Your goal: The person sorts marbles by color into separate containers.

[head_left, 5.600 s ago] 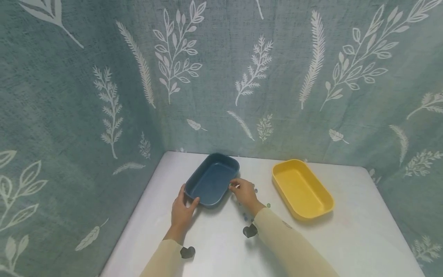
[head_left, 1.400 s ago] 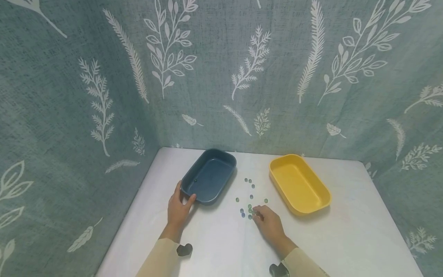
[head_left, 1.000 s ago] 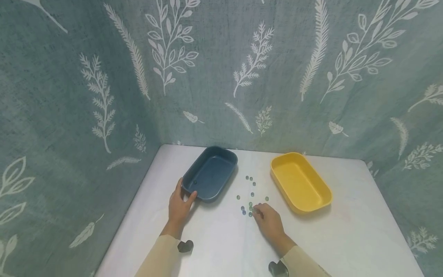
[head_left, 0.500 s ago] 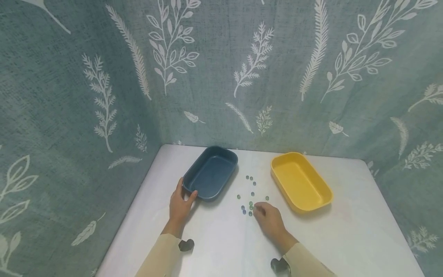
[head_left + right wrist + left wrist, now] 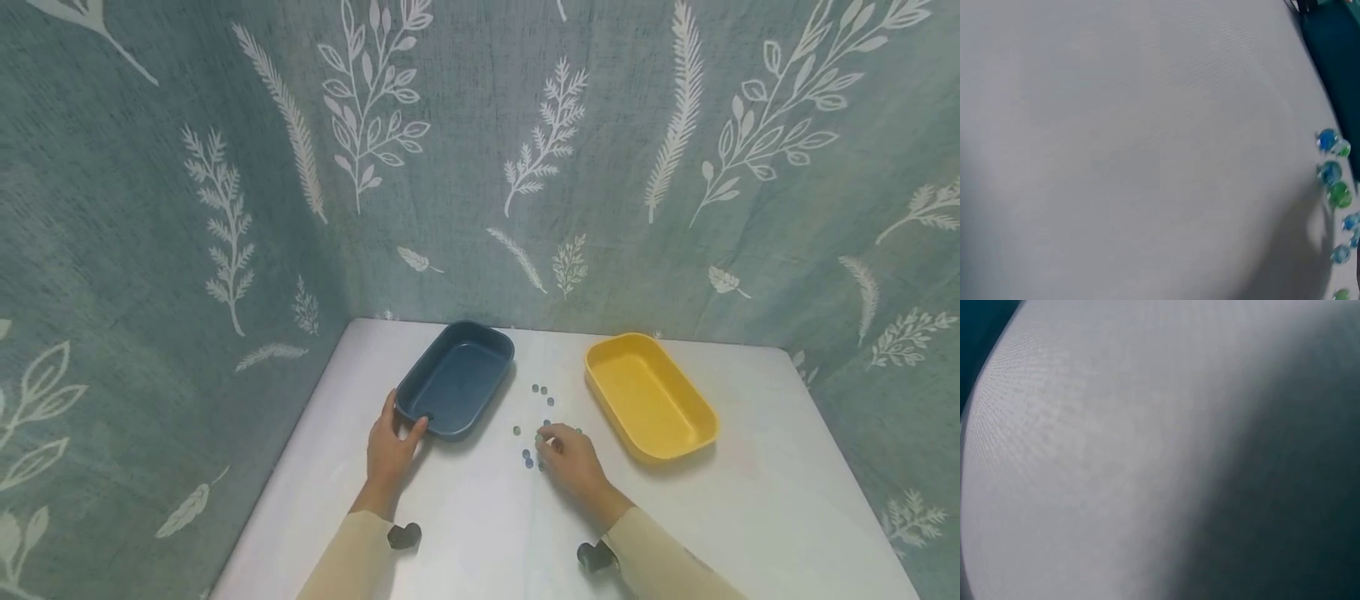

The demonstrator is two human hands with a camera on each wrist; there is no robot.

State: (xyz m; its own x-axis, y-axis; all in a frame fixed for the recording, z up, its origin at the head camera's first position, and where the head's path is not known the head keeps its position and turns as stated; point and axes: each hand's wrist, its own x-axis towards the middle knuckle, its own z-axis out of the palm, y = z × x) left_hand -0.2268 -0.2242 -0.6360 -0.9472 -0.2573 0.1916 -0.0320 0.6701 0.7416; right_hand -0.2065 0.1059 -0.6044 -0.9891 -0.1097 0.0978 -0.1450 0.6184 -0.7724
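Trays: two, one blue tray (image 5: 461, 383), one yellow tray (image 5: 648, 400). Loose marbles (image 5: 526, 454): nine I can count on the white table (image 5: 465, 525) between them, some partly behind my hand. My right hand (image 5: 573, 460), palm down, fingers curled, pinches a green marble (image 5: 538, 438) at the fingertips. My left hand (image 5: 390, 454) grips the blue tray's near corner, thumb and fingers spread around it.

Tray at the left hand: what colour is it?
The tray is dark blue; it shows best in the head view.
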